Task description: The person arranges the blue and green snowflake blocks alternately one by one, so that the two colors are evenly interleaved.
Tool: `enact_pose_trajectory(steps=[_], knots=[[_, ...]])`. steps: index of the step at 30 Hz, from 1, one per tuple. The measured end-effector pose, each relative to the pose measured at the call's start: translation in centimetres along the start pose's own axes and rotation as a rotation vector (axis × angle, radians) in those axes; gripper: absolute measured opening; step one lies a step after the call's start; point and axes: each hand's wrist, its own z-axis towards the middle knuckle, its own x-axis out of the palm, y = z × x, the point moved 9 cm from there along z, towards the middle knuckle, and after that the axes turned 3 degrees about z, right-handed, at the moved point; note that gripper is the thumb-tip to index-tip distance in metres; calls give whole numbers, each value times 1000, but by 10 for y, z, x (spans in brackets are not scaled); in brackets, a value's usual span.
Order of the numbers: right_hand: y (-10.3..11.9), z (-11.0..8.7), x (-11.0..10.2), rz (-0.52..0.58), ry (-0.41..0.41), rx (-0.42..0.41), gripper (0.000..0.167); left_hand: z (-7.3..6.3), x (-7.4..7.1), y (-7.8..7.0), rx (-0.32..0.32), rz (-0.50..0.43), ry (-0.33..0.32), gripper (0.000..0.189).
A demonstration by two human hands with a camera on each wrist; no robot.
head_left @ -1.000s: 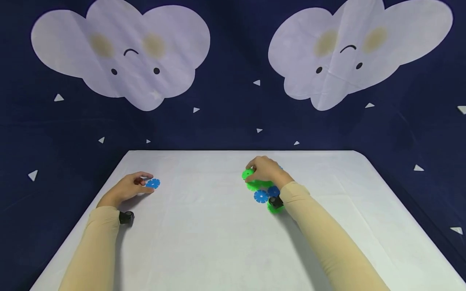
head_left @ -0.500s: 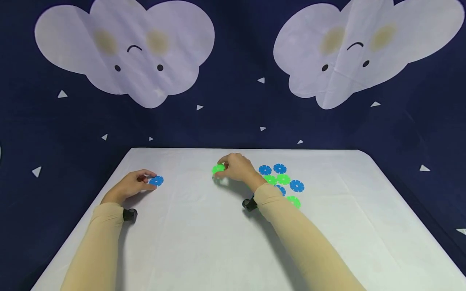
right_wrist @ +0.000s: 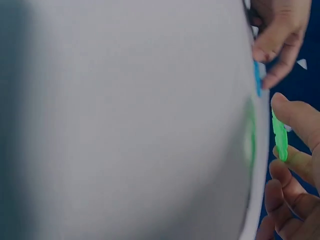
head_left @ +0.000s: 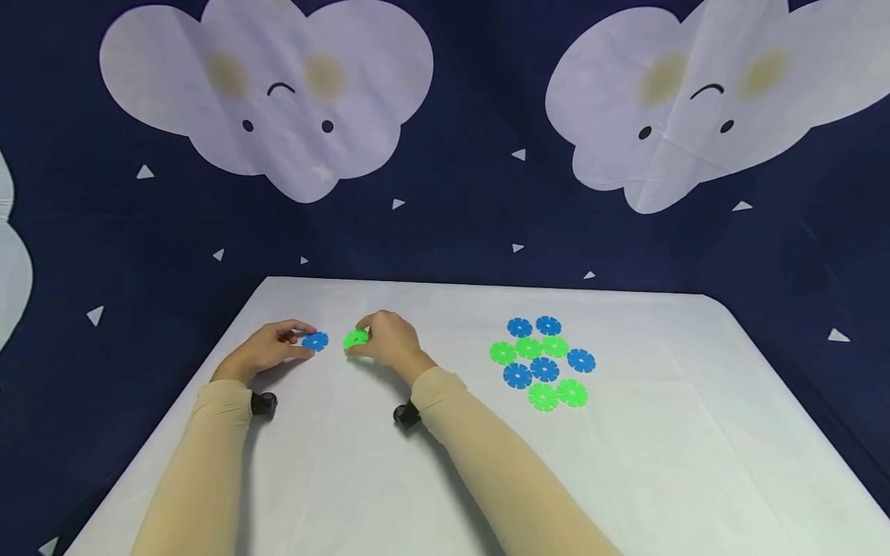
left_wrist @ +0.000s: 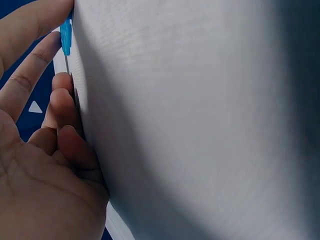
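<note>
Near the table's far left, my left hand (head_left: 263, 349) holds a flat blue notched snowflake disc (head_left: 316, 341) by its edges between thumb and a finger. In the left wrist view that blue disc (left_wrist: 65, 37) appears edge-on, low against the tabletop. To its right, my right hand (head_left: 393, 340) pinches a bright green disc (head_left: 355, 340) of the same notched kind. The right wrist view shows this green disc (right_wrist: 280, 135) edge-on between thumb and finger, raised off the table, its green glow reflected on the surface. A small gap separates the two discs.
On the white table (head_left: 667, 440), right of centre, several loose blue discs (head_left: 581, 361) and green discs (head_left: 543, 397) lie flat in a cluster. A dark blue cloth (head_left: 459, 224) printed with clouds hangs behind the table's far edge.
My right hand has picked the green disc out of the cluster and carried it left, close to the blue disc. My left hand stays at the blue disc; the head view has shifted slightly.
</note>
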Motion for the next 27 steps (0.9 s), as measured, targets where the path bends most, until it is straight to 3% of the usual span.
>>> enact_pose_trajectory(steps=[5,11,15,20,27], knots=[[6,2,17,-107,-14,46,54,-1,1,-2,-5,4,8,58],[12,3,20,-170,-25,84,60,-1,0,-4,12,7,3,58],[8,2,19,-83,24,105,60,-2,-1,-6,24,26,0,57],[1,2,16,102,56,131,43,-3,-3,-4,8,38,-2,57],[0,1,17,107,35,141,33,-2,0,-4,-17,20,9,59]])
